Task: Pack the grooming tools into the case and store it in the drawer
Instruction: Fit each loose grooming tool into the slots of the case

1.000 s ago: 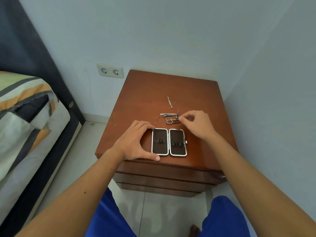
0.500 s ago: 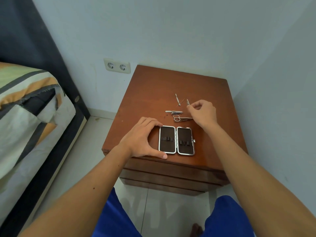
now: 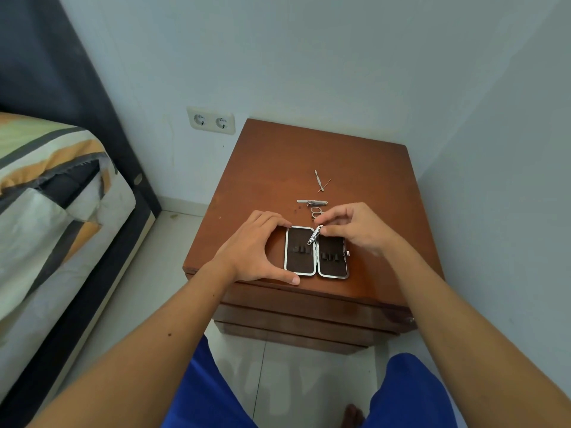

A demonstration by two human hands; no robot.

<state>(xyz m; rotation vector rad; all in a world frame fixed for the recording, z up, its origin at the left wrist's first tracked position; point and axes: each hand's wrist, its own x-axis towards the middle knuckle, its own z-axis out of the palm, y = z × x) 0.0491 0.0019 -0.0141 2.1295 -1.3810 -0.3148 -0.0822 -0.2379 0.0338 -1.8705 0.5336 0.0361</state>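
Note:
The grooming case point(image 3: 299, 267) lies flat and open near the front edge of the wooden nightstand point(image 3: 272, 168), its two dark halves framed in silver. My left hand point(image 3: 253, 248) holds its left half between thumb and fingers. My right hand point(image 3: 355, 227) pinches a small metal nail clipper point(image 3: 315, 234) just above the case's hinge. Behind the case lie small scissors point(image 3: 315, 212), partly hidden by my right hand, a larger nail clipper point(image 3: 312, 202) and two thin metal picks point(image 3: 321, 182).
The nightstand stands in a corner, with closed drawer fronts point(image 3: 309, 313) below its top. A double wall socket point(image 3: 210, 121) is on the wall at left. A bed point(image 3: 46, 211) with striped bedding runs along the left. My knees in blue shorts are at the bottom.
My right hand lifted the small clipper from among the tools and brought it back over the open case. My left hand stayed on the case.

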